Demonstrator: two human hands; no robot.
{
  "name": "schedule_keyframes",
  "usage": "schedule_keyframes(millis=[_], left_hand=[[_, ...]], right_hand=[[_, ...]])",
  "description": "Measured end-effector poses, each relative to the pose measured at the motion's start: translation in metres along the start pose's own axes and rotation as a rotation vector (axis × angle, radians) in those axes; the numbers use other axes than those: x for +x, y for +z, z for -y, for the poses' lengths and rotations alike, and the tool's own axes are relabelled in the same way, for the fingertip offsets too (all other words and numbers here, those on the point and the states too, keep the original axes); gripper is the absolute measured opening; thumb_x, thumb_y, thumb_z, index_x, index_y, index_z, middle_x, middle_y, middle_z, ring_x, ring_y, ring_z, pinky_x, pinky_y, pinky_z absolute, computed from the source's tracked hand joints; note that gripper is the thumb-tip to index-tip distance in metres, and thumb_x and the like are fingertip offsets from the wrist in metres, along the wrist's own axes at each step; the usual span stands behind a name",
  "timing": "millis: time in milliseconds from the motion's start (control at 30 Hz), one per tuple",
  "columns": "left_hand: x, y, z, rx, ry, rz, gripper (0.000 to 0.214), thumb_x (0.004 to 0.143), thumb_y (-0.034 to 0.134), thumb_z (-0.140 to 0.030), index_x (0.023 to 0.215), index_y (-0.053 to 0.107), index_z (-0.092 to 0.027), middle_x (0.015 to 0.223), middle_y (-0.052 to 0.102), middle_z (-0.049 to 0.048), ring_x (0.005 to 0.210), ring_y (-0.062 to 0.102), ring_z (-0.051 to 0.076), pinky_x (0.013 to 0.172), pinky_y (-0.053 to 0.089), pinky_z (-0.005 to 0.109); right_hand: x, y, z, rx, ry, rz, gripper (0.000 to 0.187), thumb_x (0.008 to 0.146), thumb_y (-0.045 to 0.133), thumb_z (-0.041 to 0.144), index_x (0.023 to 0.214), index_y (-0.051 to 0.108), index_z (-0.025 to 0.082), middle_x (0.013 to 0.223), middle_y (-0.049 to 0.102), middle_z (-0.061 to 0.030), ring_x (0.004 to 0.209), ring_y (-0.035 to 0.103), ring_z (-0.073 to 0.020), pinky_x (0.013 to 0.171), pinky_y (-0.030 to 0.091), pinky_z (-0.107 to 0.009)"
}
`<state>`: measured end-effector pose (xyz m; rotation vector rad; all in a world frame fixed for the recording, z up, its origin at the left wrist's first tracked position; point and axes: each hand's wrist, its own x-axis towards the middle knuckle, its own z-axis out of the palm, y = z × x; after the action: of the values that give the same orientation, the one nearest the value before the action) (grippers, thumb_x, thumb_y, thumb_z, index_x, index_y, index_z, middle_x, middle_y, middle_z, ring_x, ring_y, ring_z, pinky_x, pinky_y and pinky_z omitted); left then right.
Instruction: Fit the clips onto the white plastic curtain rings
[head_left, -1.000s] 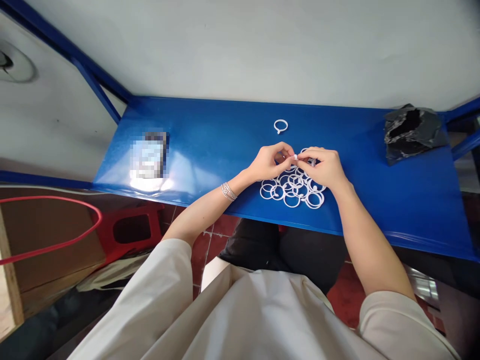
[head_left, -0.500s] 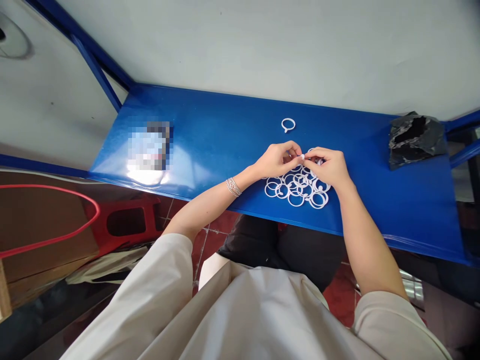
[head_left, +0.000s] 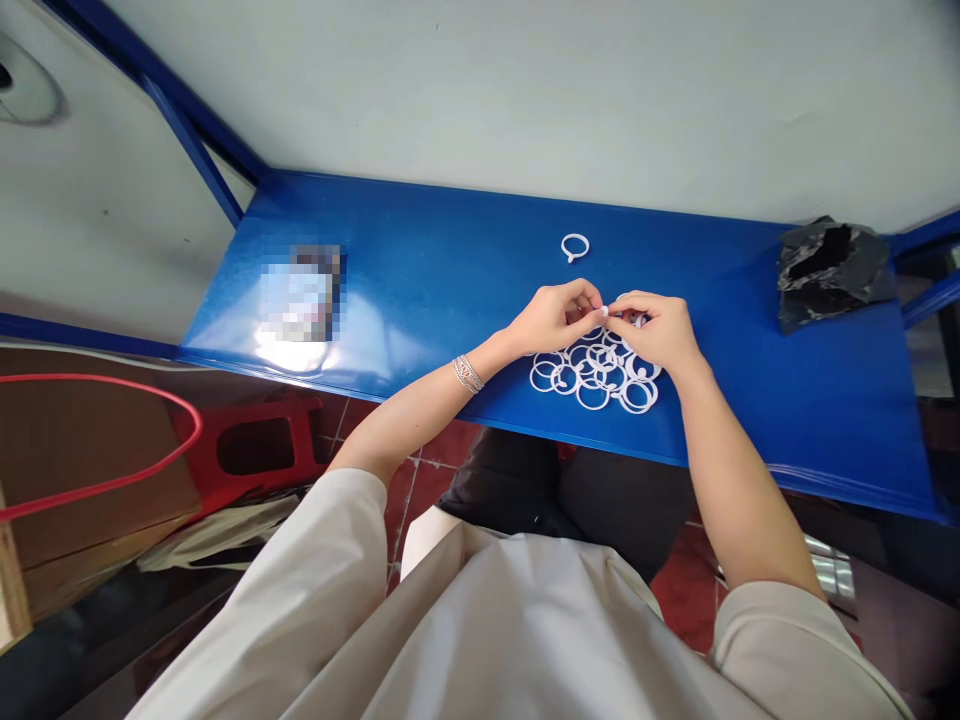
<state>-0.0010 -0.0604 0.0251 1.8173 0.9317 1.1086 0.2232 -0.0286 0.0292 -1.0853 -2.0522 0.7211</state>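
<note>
My left hand [head_left: 555, 318] and my right hand [head_left: 651, 332] meet above a pile of white plastic split rings [head_left: 596, 375], their fingertips pinching a small white piece at the join. That piece looks like part of a white ring [head_left: 636, 320], which is mostly hidden by my right hand. A bracelet [head_left: 468, 373] circles my left wrist. Beyond my hands, a single closed white ring [head_left: 574, 247] lies apart on the blue metal table [head_left: 450, 240]. Neither hand touches it.
A pixelated flat object [head_left: 300, 295] lies at the table's left, and a crumpled black plastic bag [head_left: 829, 272] sits at the right. Below the front edge are a red stool [head_left: 251, 445], a cardboard box [head_left: 82, 450] and a red cord [head_left: 97, 380].
The whole view has shifted slightly as my head moved. My hands stay pinched together over the pile, and no ring has visibly been taken or let go.
</note>
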Motion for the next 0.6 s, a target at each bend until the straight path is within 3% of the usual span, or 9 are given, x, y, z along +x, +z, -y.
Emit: schedule_keyframes(millis=[600], left_hand=[[-0.006,0.002,-0.003,0.032,0.015,-0.028,0.013,0.103,0.067,-0.032,0.103,0.062,-0.020,0.085,0.076,0.0025,0.071,0.074,0.012,0.063,0.056,0.024]], right_hand=[[-0.006,-0.002,0.009,-0.138,-0.073,0.037,0.015,0.095,0.079,0.035,0.082,0.081,0.027,0.083,0.082,-0.0046,0.071,0.075,-0.0260,0.078,0.056,-0.045]])
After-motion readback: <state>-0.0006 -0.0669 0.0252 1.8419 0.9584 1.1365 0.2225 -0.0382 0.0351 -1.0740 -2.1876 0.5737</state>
